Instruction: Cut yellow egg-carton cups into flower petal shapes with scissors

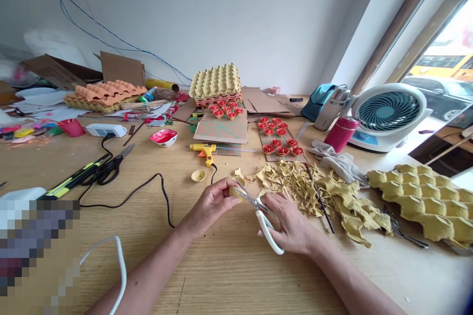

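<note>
My left hand (212,203) pinches a small yellow egg-carton cup (237,194) just above the wooden table (229,275). My right hand (290,224) grips white-handled scissors (260,211), whose blades reach into the cup. A heap of yellow carton scraps (295,182) lies just beyond my hands. One cut yellow cup (198,175) sits on the table ahead of my left hand. A yellow egg tray (424,199) lies at the right.
A yellow glue gun (204,150) with a black cord lies ahead. Red paper roses (278,140) rest on cardboard. Stacked egg trays (216,81), a white fan (388,113), a red bottle (342,133), black scissors (107,170) and a red bowl (163,137) stand around.
</note>
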Action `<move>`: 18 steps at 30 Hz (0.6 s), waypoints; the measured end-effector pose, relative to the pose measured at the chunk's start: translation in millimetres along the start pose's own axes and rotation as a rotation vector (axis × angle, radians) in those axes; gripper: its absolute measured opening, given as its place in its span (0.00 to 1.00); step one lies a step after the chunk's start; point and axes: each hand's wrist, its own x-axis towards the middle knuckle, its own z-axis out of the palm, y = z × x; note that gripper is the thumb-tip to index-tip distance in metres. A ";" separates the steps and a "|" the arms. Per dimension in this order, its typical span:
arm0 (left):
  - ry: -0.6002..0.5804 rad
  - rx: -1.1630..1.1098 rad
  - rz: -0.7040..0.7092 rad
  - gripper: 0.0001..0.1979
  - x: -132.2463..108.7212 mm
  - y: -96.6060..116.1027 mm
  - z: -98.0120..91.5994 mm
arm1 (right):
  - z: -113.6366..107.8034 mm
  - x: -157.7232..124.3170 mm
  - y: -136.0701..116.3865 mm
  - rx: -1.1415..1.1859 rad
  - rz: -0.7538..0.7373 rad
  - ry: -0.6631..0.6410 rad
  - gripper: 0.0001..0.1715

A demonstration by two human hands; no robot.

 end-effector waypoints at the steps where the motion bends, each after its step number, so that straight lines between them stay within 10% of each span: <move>1: 0.002 0.001 -0.002 0.08 -0.2 0.7 0.6 | 0.1 -0.1 -0.2 -0.006 -0.003 0.001 0.13; 18: -0.065 -0.008 -0.022 0.05 -0.3 3.3 1.5 | -4.8 -2.1 -4.2 -0.079 -0.031 0.009 0.10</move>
